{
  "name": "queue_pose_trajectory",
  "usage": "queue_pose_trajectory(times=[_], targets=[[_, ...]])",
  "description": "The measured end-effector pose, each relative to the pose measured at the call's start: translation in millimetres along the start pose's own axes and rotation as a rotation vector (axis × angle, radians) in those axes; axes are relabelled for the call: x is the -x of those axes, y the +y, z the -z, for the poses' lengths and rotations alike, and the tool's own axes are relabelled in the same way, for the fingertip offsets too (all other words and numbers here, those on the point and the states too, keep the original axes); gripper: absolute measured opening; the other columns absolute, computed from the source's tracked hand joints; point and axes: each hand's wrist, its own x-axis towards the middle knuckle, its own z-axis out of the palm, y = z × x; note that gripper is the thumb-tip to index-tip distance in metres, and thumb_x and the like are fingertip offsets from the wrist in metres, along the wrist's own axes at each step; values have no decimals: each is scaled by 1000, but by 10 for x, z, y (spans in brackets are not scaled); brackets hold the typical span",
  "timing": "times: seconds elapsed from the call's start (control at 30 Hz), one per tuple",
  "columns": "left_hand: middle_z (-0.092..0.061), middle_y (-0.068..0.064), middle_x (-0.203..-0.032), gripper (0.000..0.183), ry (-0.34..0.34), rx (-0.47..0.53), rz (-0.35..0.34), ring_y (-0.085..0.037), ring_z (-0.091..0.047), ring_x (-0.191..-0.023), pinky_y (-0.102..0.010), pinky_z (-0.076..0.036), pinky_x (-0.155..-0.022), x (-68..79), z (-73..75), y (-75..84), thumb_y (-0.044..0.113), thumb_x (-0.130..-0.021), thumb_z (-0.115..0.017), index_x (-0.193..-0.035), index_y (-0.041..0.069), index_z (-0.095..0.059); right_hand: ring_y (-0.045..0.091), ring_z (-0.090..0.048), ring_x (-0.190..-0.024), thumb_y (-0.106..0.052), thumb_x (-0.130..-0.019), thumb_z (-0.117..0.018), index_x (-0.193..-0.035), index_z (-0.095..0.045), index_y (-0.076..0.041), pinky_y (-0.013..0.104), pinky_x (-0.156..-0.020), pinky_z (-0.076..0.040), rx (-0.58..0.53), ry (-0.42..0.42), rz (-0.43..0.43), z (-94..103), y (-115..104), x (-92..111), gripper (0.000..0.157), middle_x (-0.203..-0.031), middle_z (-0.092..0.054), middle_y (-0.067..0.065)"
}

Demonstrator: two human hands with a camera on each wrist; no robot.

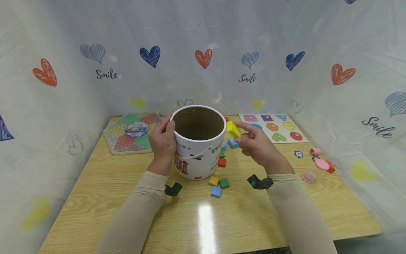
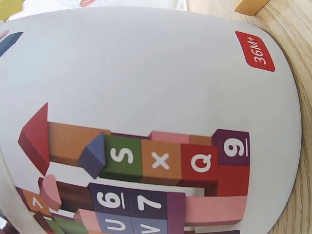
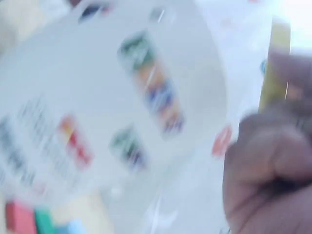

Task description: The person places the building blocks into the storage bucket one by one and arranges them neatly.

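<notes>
A white bucket [image 1: 196, 155] with printed block pictures stands on the table, its dark inside facing up toward me. My left hand [image 1: 162, 141] grips its rim at the left, thumb over the edge. Just right of the rim, my right hand [image 1: 258, 144] pinches a yellow block [image 1: 233, 129] between thumb and index finger, raised above the table. In the right wrist view that yellow block [image 3: 277, 68] is blurred beside the bucket's side. The left wrist view is filled by the bucket wall [image 2: 122, 63]; the left hand is mostly hidden there.
Orange, green [image 1: 224, 183] and blue blocks [image 1: 216, 191] lie before the bucket, with a red block [image 1: 222, 162] and others to its right. Behind are a shape puzzle board [image 1: 276, 141] and a colourful game board [image 1: 123, 143]. Small pink toys [image 1: 322, 164] sit at the right edge.
</notes>
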Motion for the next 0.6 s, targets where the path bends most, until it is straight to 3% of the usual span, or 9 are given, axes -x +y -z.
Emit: queue_pose_trajectory(times=[0.1, 0.27, 0.4, 0.6], targets=[[-66, 12, -114, 30, 4, -5, 0, -5, -59, -104, -31, -53, -85, -2, -9, -7, 42, -91, -55, -117, 33, -67, 14, -27, -44, -7, -90, -63, -138, -49, -18, 26, -39, -19, 11, 93, -23, -174, -120, -136, 51, -60, -42, 0], [-67, 9, -111, 29, 14, -19, -9, -6, -60, -101, -30, -52, -84, 12, -18, -36, 40, -91, -56, -116, 31, -68, 16, -28, -43, -8, -89, -64, -143, -44, -26, 27, -39, -22, 18, 70, -31, -312, -158, -321, 60, -58, -39, 2], [-68, 8, -109, 30, -4, -37, -17, -6, -60, -98, -30, -53, -82, 21, -32, -30, 41, -91, -55, -117, 31, -68, 16, -27, -39, -3, -89, -62, -146, -38, -24, 31, -39, -17, -32, 50, 0, -273, -86, -306, 66, -53, -39, 4], [-67, 9, -111, 32, -2, -46, -22, -6, -60, -99, -32, -53, -83, -6, 3, -6, 44, -92, -52, -118, 33, -67, 14, -23, -41, -6, -90, -62, -145, -39, -21, 31, -39, -14, -33, 115, -20, -77, 120, -246, 62, -51, -37, -1]])
